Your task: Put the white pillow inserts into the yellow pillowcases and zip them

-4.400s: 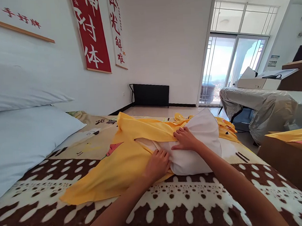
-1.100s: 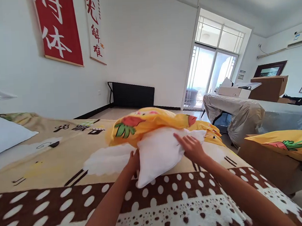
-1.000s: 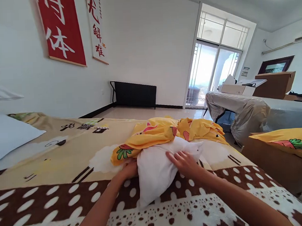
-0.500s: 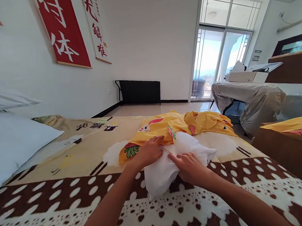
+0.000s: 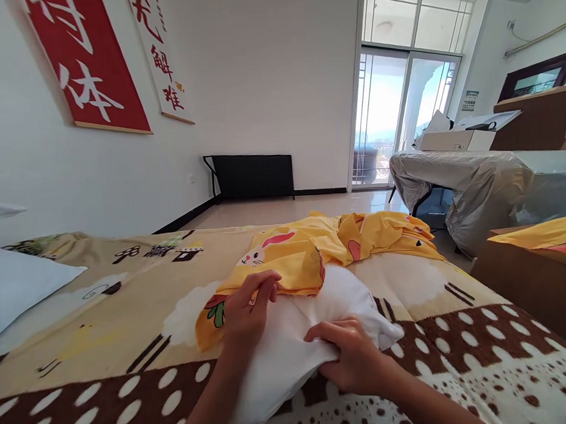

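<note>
A white pillow (image 5: 283,337) lies in front of me, its far end partly inside a yellow pillowcase (image 5: 290,268) printed with a rabbit and carrots. My left hand (image 5: 248,310) is closed in a pinch at the pillowcase's near edge, above the pillow's left side. With its fingers curled into the pillow's near right part, my right hand (image 5: 352,353) grips the white fabric. One pillow corner points out to the right, beyond that hand. How far the pillow reaches into the case is hidden by the yellow cloth.
Beneath everything spreads a patterned blanket (image 5: 141,305). Another white pillow (image 5: 28,279) lies at the left. At the right stand a cardboard box (image 5: 525,289) with yellow cloth on it and a plastic-covered table (image 5: 483,184). A folded black frame (image 5: 253,176) leans against the wall.
My hands have moved apart, the left one to the left along the case edge. The pillow's near part has been drawn toward me and left, showing more white. The view has shifted slightly.
</note>
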{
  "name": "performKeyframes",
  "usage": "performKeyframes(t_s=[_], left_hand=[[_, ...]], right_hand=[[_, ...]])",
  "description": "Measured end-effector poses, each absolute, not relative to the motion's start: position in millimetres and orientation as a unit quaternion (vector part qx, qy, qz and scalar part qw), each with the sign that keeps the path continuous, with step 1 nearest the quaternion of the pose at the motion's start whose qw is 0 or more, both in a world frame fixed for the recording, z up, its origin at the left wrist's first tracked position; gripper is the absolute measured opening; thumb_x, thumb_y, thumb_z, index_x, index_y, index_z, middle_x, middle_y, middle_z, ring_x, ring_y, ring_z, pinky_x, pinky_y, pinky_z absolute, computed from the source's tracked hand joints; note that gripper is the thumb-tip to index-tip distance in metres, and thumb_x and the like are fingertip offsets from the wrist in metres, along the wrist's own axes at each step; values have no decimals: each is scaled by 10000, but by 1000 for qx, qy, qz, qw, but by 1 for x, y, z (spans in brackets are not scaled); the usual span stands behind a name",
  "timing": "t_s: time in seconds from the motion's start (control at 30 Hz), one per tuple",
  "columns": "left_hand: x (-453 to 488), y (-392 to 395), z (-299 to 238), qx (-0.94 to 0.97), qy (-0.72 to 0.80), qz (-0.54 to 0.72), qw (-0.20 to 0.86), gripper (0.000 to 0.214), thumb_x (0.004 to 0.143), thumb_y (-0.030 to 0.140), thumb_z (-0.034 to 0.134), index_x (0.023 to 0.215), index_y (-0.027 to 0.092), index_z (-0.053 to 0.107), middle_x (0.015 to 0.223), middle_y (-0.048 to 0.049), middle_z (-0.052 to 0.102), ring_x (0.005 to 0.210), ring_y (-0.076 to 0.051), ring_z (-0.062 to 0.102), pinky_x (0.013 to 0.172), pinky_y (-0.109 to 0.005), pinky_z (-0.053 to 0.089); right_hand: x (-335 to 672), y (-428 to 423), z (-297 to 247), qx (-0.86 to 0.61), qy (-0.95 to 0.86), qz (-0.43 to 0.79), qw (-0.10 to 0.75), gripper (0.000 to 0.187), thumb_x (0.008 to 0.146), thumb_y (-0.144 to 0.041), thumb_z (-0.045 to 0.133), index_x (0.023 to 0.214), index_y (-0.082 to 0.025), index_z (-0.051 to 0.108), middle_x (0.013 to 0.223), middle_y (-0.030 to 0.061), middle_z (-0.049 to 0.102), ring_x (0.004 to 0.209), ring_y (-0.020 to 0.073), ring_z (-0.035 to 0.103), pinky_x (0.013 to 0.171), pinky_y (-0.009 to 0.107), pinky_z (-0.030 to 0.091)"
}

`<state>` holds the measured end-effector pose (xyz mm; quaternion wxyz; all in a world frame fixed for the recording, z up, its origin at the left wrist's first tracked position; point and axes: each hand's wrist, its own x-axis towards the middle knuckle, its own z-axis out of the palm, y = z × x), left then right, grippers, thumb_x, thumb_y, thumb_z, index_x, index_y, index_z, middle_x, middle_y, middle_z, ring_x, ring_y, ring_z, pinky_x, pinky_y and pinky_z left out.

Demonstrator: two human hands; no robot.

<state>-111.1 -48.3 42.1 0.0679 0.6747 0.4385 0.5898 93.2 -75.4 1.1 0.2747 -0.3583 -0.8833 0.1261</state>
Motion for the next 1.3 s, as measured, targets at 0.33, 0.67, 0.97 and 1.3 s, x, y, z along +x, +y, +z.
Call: performKeyframes(t_s=[0.33,0.67,0.97,1.3], left_hand=[[-101,-52,41,841,515,162,41,296,841,188,418,1081,179,591,1149,-104,634,1060,-246,589,904,-393,463],[-94,-55,40,877,442,188,-2,491,797,158,462,1282,229,501,1343,-63,547,1231,-225,493,1037,-400,359],[-156,-26,31,746,583,280,-162,334,692,105,439,908,196,677,954,-78,724,909,-258,647,777,-363,448],[-93,-107,69,854,385,210,-279,244,630,10,400,655,209,538,661,-34,627,594,-190,569,539,-284,407]], right_hand=[[104,-85,21,-337,-892,106,282,474,832,-163,443,1299,-218,500,758,-20,679,627,120,592,693,237,421],[127,-62,18,-402,-764,-14,504,192,852,-165,501,686,-171,598,600,-1,544,532,94,459,538,219,327],[180,-38,31,-330,-457,150,812,320,750,-364,684,559,-172,513,501,-51,365,473,77,328,442,230,248],[255,-7,41,-309,-477,283,773,190,670,-381,659,724,-206,610,776,22,584,789,185,563,733,353,441]])
